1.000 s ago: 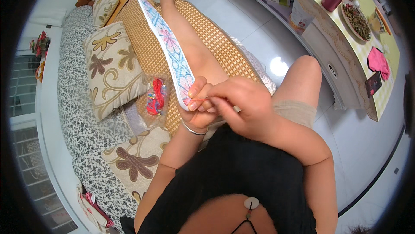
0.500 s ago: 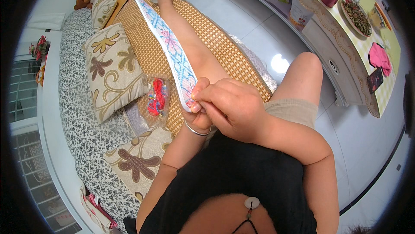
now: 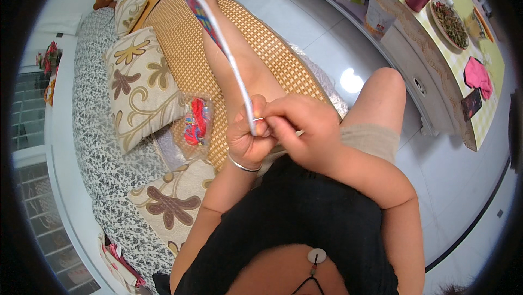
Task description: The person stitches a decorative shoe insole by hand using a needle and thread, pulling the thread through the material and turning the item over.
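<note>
Left hand (image 3: 246,141), grip tight on the insole (image 3: 233,61); right hand (image 3: 308,127) pinches a needle (image 3: 259,118) (its ends unclear)

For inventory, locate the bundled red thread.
In the head view, the bundled red thread sits bagged left of centre, between a flowered cushion and the left hand.

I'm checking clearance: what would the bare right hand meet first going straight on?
Probably the long, white-edged, colourfully patterned insole, though the bare left hand gripping it is also close; depth is unclear.
</note>
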`<state>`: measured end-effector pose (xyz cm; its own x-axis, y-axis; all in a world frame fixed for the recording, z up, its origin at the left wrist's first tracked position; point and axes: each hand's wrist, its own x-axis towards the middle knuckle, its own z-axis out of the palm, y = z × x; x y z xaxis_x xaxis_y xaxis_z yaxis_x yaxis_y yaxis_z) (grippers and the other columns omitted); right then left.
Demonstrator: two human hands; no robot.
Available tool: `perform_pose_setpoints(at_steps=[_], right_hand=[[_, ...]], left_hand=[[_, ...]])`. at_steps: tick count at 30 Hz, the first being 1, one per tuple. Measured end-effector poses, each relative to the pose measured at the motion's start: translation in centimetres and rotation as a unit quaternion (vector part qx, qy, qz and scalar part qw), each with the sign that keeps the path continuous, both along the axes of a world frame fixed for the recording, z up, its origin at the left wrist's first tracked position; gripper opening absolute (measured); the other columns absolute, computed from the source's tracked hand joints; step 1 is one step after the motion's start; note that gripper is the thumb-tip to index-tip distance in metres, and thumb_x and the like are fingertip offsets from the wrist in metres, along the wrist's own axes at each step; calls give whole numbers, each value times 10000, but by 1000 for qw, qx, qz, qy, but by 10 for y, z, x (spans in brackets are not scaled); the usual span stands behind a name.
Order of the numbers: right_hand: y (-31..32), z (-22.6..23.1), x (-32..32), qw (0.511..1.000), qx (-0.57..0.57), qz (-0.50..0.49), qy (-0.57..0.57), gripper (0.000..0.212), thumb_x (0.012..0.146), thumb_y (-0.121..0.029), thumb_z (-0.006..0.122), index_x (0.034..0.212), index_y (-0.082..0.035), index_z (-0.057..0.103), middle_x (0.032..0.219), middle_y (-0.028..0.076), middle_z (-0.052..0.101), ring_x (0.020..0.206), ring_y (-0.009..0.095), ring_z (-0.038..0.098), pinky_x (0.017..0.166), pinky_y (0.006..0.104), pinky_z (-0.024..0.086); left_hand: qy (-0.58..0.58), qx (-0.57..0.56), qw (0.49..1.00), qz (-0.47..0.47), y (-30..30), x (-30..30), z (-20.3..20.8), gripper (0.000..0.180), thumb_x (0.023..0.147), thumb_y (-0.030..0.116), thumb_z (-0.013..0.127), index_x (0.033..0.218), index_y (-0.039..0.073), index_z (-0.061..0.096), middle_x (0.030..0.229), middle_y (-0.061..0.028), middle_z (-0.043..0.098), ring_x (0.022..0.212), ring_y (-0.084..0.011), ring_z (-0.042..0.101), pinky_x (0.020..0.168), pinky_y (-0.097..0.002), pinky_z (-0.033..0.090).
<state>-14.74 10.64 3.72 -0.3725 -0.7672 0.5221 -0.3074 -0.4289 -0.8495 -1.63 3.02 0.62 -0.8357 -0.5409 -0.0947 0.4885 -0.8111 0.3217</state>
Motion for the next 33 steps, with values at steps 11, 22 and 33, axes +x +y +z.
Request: perform_pose_setpoints(at_steps=[11, 22, 33], right_hand=[[15, -32, -20, 832, 182, 225, -474, 55, 879, -82, 600, 904, -34, 611, 761, -35, 556, 663, 35, 457, 583, 168, 354], [14, -40, -19, 813, 168, 238, -504, 111, 860, -96, 638, 918, -12, 595, 814, 22, 594, 659, 65, 461, 594, 200, 384], [14, -40, -15, 830, 152, 234, -483, 119, 889, -81, 590, 968, -1, 630, 742, -9, 557, 637, 54, 437, 546, 191, 321]], left_hand=[[-251, -211, 941, 88, 15, -8, 37, 139, 867, 35, 579, 987, -10, 524, 824, -85, 604, 503, -52, 441, 442, -183, 350], [-316, -290, 895, 121, 18, -5, 42, 128, 862, 8, 609, 966, -17, 538, 844, -82, 634, 555, -41, 507, 450, -175, 393], [-281, -285, 908, 122, 18, -3, 40, 133, 876, 23, 603, 981, -17, 532, 888, -90, 632, 605, -59, 528, 481, -181, 417]])
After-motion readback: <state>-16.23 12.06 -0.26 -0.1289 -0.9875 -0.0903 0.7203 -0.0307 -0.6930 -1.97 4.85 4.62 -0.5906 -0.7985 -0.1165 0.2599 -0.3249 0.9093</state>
